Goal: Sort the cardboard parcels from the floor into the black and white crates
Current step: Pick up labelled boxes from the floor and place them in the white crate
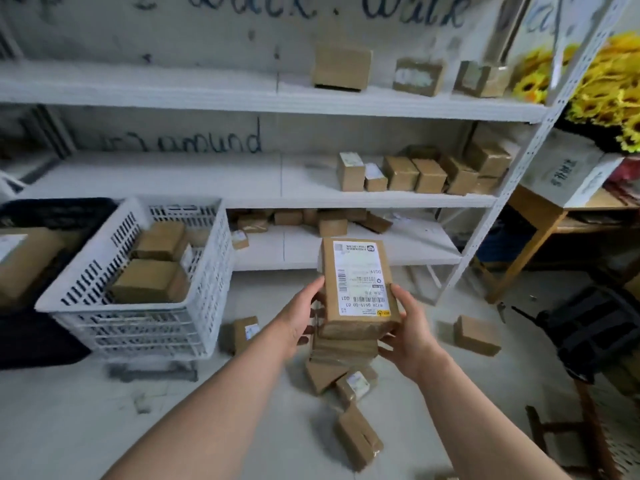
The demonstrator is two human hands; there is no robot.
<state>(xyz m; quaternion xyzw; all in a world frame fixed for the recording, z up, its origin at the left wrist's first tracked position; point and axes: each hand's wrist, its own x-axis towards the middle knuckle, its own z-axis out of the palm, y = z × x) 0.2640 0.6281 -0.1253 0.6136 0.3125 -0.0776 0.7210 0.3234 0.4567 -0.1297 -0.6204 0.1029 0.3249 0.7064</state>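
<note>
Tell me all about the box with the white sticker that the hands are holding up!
The parcel is a flat brown cardboard box wrapped in clear tape, its broad face turned toward the camera. A white label with barcodes covers most of that face. The left hand grips its left edge and the right hand its right edge, above the floor. A second parcel, also brown, seems pressed under it.

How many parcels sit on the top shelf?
3, in a row on its right half: a plain parcel leftmost, a labelled parcel in the middle, a third parcel nearest the sunflowers. None looks hidden.
</note>
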